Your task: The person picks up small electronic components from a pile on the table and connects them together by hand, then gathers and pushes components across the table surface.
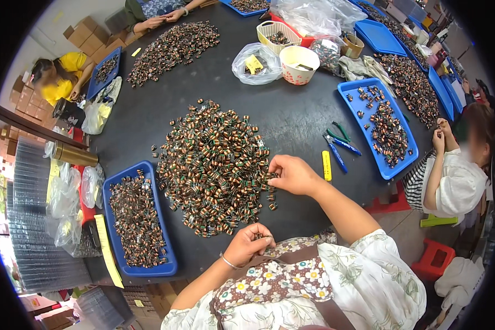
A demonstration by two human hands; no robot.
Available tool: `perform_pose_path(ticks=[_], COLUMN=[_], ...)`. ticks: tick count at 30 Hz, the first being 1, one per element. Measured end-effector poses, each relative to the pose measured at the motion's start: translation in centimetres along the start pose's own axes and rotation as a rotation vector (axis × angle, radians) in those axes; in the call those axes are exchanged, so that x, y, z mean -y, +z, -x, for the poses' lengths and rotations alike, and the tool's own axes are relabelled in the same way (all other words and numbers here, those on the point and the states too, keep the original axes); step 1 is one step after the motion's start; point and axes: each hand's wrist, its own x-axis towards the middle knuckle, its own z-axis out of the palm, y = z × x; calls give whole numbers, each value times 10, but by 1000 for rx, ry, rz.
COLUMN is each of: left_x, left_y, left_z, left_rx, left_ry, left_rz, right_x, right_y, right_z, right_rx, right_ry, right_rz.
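A large heap of small copper-wound coils point(212, 165) with dark and green parts lies on the black table in front of me. My right hand point(292, 175) is at the heap's right edge, thumb and fingertips pinched together; whatever is between them is hidden. Close to my apron, at the table's near edge, my left hand point(248, 245) is closed with its fingers curled. A small coil point(259, 236) shows between its thumb and fingers. Left of the heap stands a blue tray point(172, 267) filled with similar coils.
Blue-handled pliers point(338, 151), green-handled cutters point(338, 133) and a yellow strip point(326, 165) lie right of the heap. Beyond them is another blue tray point(389, 175). A paper tub point(298, 77) and plastic bag point(252, 74) stand farther back. Co-workers sit around the table.
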Motion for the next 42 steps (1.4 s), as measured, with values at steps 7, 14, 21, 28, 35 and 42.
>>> perform_pose_path(ticks=[7,14,21,28,35,42], left_x=[4,5,4,9,2,2], left_y=[-8,-7,-8,-9,3,4], left_z=[3,2,0,1,2,3], left_rx=[42,-70,-6,-94,-157,-169], left_ry=[24,-44,-45,-53,-55,-81], left_rz=[106,153,300,269,188,176], right_x=[14,33,50,48,3,-4], right_y=[12,20,35,22,12,20], right_z=[27,48,67,68,45,55], right_rx=[138,235,296,309,-204,-167], right_ry=[34,21,-115,-172,-287,-239], right_rz=[-105,-206,-131,-161,297,268])
